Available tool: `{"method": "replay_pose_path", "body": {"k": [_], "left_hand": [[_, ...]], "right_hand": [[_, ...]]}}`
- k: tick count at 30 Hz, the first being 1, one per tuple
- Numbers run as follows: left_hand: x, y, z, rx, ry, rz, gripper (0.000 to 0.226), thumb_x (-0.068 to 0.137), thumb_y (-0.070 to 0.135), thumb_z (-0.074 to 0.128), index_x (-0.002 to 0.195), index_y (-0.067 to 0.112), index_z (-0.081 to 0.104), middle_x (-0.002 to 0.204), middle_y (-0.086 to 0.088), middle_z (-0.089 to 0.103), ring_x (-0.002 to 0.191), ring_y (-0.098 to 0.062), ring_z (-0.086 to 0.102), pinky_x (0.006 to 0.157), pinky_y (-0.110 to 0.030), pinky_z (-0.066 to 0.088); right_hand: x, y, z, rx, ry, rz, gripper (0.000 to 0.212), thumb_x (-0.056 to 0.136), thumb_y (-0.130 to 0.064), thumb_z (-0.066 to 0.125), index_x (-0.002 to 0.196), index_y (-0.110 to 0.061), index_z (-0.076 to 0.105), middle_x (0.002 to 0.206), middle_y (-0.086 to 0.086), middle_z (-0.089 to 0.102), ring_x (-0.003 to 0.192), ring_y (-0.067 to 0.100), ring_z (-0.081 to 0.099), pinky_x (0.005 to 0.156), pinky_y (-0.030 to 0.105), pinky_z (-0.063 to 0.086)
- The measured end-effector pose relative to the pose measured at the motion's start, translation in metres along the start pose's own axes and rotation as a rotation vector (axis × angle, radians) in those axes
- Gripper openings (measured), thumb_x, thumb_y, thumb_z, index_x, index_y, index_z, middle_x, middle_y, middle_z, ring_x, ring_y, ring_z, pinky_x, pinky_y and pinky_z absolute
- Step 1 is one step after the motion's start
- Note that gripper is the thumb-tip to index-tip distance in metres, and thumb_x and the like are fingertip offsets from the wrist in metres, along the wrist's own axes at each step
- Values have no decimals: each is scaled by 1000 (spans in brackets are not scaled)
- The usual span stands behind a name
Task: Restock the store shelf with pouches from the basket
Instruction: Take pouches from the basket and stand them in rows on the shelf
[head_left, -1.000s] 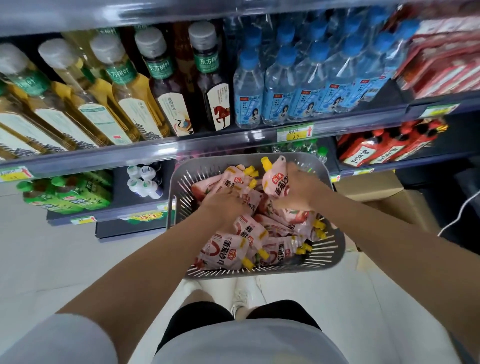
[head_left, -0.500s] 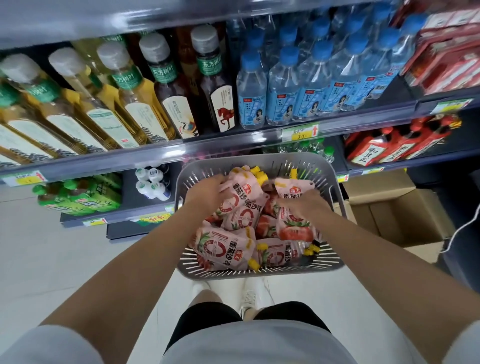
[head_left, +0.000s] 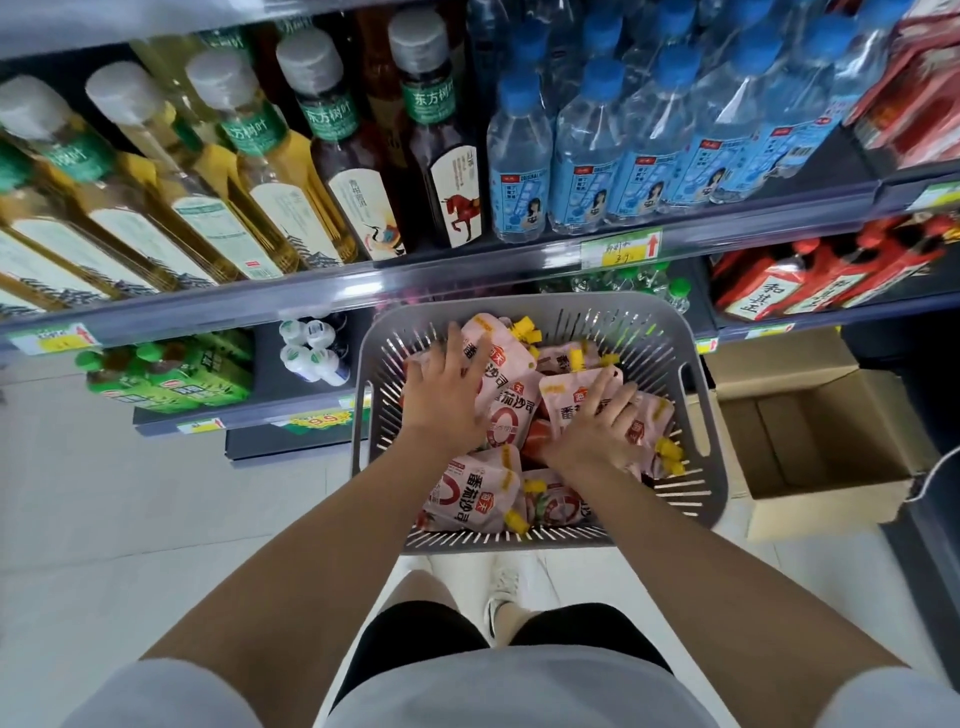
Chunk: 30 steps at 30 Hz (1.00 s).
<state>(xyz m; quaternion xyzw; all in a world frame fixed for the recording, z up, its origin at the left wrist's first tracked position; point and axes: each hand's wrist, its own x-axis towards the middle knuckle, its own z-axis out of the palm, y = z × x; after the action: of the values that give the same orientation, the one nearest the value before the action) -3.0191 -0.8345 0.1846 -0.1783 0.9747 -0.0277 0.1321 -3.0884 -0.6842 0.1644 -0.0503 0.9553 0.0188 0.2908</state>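
Note:
A grey slotted basket (head_left: 698, 395) stands on the floor below the shelves, filled with several pink tomato-sauce pouches with yellow caps. My left hand (head_left: 444, 400) lies flat with spread fingers on a pink pouch (head_left: 506, 384) at the basket's left side. My right hand (head_left: 597, 434) rests with straight, spread fingers on another pouch (head_left: 569, 397) at the right. More pouches (head_left: 475, 493) lie loose near the front rim. Neither hand grips anything.
The shelf edge (head_left: 467, 275) with price tags runs just above the basket. Tea bottles (head_left: 332, 156) and water bottles (head_left: 587, 156) fill the upper shelf, red packs (head_left: 810, 275) sit lower right. An open cardboard box (head_left: 810, 441) stands right of the basket. White floor lies to the left.
Both hands held pouches among the pile before; now they lie flat and spread on top of the pouches. The left hand shifted left and farther into the basket.

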Motion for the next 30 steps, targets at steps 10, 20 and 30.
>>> {"method": "replay_pose_path", "body": {"k": [10,20,30], "left_hand": [[8,-7,-5,-62,-12,-20,128,67,60,70,146,13,-19,147,-12,22,128,-34,33,99,-52,41],[-3,-8,-50,-226,9,41,132,53,64,76,145,23,-10,137,-12,31,122,-34,36,91,-49,47],[-72,-77,-104,-415,337,14,132,50,63,74,149,20,-2,134,-8,34,119,-31,36,91,-45,44]], "right_hand": [[-5,12,8,80,78,-37,132,65,-58,72,146,-18,-24,157,12,-2,141,37,9,100,53,37],[-10,13,-44,289,150,113,118,61,-54,76,147,-19,2,142,18,26,129,36,28,97,51,39],[-100,-22,-74,379,417,10,122,60,-59,76,149,-14,6,146,20,26,135,38,26,106,54,30]]}}
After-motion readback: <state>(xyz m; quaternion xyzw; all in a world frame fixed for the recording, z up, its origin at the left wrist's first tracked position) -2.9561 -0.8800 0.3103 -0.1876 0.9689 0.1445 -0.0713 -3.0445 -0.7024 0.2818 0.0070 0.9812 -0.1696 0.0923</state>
